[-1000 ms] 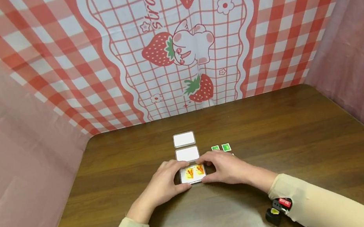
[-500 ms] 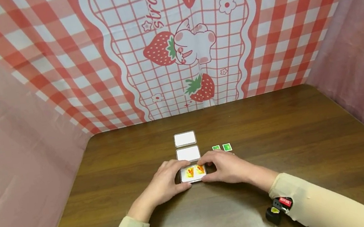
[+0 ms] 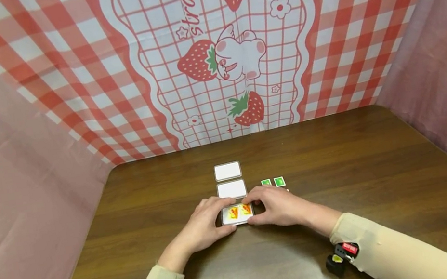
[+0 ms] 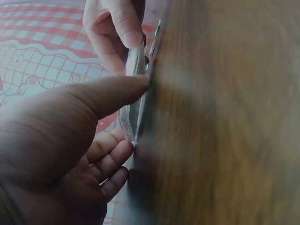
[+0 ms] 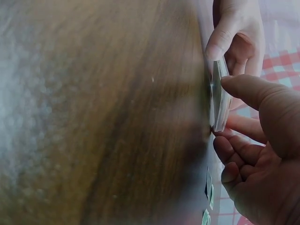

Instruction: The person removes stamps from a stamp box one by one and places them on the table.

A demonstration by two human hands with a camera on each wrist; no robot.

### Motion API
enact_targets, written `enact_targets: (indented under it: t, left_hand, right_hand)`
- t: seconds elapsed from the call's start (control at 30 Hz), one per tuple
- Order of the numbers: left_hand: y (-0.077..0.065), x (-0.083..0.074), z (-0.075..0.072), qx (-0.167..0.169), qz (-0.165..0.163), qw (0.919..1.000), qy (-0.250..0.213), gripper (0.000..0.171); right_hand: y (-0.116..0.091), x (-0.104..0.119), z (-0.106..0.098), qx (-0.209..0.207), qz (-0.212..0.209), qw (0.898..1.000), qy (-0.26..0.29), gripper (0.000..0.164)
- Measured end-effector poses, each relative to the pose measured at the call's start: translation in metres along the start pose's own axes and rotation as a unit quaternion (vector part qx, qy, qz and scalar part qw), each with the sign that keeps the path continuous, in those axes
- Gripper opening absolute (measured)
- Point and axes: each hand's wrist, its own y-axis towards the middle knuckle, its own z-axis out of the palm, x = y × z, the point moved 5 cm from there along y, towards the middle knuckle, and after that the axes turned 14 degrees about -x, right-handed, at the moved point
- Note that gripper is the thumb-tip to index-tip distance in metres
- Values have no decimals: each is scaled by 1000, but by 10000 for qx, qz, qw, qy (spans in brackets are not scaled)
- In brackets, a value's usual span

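A flat clear-edged case [image 3: 227,219] with a white face lies at the middle of the table's near half. Two yellow-orange food pictures [image 3: 233,212] show side by side on it. My left hand [image 3: 204,224] holds its left part, thumb along the near edge and fingertips at the far edge. From the other end my right hand [image 3: 277,206] grips it the same way, thumb near and index finger far. In the left wrist view the case [image 4: 136,61] appears edge-on between both hands, its layered side showing. The right wrist view shows the case [image 5: 218,103] close against the tabletop.
Two white rounded cases, one nearer [image 3: 232,190] and one farther [image 3: 227,171], lie in a column beyond the hands. Small green picture squares [image 3: 279,181] lie right of them, some partly hidden by the right hand. A red-and-white strawberry cloth [image 3: 237,59] hangs behind the wooden table [image 3: 340,155].
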Motion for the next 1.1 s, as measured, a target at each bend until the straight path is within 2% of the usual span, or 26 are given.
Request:
enact_targets:
  t: [0.2, 0.47, 0.9, 1.1]
  left_hand:
    - [2, 1, 5, 87, -127, 9998, 148, 61]
    - [3, 0, 4, 112, -214, 9997, 28, 65]
    - [3, 4, 2, 56, -362, 9993, 90, 79]
    - [2, 3, -1, -56, -397, 9992, 75, 88]
  right_hand:
    - [1, -1, -1, 41, 29, 10000, 15, 40]
    - [3, -3, -2, 126, 42, 9998, 140, 40]
    - [0, -4, -4, -57, 101, 9998, 130, 40]
    - [-2, -9, -12, -163, 122, 9997, 139, 41]
